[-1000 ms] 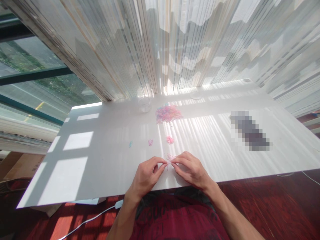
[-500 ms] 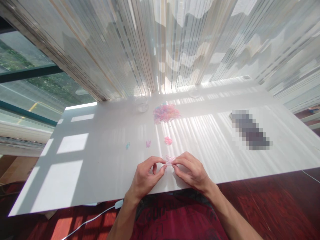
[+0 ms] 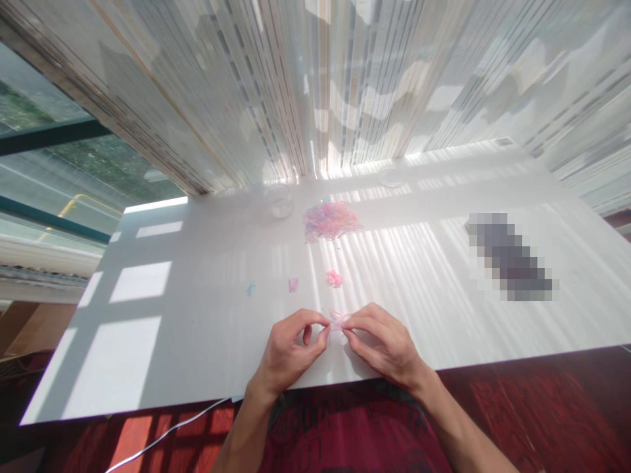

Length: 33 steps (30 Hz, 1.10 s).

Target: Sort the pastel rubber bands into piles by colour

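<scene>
My left hand [image 3: 296, 345] is closed in a pinch, thumb and forefinger on the left side of some thin pink bands [image 3: 338, 318]. They look like small elastic bands, with loops sticking up. From the right, my right hand [image 3: 382, 341] pinches the same bands. Both hands are close together, low over the front of the white table. Just beyond them lies a small pink heap of bands [image 3: 334, 278]. To its left are a little purple-pink bunch [image 3: 293, 284] and a small teal bunch [image 3: 251, 288]. A larger mixed pile of bands [image 3: 331, 221] sits farther back.
A clear round container [image 3: 281, 205] stands left of the large pile, and a clear round lid or dish [image 3: 391, 177] lies near the curtain [image 3: 276, 85]. On the right of the white table [image 3: 207, 328] is a dark blurred-out object [image 3: 510, 256]. A white cable [image 3: 170, 430] runs below the front edge.
The view has shifted slightly. Both hands keep their pinch on the pink bands, whose loops now show a little more between the fingertips.
</scene>
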Motion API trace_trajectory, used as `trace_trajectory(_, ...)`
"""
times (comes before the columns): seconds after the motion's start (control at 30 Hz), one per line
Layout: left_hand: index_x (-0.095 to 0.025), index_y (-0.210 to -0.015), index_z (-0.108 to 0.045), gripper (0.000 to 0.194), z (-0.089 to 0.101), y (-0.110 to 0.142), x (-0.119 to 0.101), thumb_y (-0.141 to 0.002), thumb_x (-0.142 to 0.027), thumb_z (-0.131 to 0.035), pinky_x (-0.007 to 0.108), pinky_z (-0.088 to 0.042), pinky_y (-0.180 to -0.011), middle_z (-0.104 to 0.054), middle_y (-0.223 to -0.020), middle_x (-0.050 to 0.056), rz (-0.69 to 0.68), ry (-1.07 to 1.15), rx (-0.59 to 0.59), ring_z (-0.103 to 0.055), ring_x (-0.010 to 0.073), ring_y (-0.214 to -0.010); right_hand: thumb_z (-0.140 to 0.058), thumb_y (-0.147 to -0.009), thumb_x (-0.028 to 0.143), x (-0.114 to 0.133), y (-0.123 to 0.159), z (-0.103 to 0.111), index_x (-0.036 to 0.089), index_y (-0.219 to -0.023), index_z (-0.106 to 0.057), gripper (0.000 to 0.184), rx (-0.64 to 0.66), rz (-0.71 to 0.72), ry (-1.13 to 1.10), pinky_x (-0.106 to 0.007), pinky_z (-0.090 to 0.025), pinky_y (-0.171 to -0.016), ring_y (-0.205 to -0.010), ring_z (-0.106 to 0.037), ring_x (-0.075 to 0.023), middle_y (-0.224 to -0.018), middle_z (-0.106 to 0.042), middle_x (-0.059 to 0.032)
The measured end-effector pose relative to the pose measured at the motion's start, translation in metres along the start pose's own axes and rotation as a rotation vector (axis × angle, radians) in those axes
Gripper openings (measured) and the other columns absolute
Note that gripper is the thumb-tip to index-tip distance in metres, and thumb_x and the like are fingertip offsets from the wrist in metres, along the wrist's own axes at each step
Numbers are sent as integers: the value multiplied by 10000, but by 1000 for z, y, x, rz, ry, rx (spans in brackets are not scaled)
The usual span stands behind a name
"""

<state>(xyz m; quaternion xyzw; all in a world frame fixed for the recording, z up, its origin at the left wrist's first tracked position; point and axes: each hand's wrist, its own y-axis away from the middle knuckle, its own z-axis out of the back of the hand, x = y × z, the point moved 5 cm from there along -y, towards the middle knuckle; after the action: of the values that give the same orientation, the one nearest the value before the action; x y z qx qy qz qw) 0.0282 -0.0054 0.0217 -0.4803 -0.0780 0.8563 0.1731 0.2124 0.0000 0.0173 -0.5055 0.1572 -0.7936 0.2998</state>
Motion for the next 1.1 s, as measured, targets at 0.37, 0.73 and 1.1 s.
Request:
trace_trajectory(0.37, -206, -981, -716, 93, 38, -6, 24, -888, -211, -714, 178, -444, -523, -656, -700, -51, 140, -322, -360, -459, 59, -498, -614, -965, 124, -6, 2, -1, 206, -1130, -671, 193, 11, -93, -48, -298, -577, -738, -827, -676, -169, -923, -711, -53)
trace_trajectory(0.73, -206, -948, -744, 115, 43, -7, 35, -876, -283, -699, 201, -422, -564, -525, -565, -86, 206, -585, -397, -468, 72, -467, -597, -977, 141, -8, 2, -2, 203, -1036, -680, 120, 49, -125, -50, -298, -561, -732, -805, -673, -169, -887, -703, -43)
trace_trajectory(1.1, -201, -912, -737, 90, 42, -8, 36, -856, -263, -701, 198, -415, -557, -456, -536, -101, 252, -531, -428, -453, 72, -449, -596, -978, 143, -9, 0, -3, 206, -1025, -685, 118, 64, -150, -42, -289, -563, -740, -803, -684, -166, -879, -713, -44)
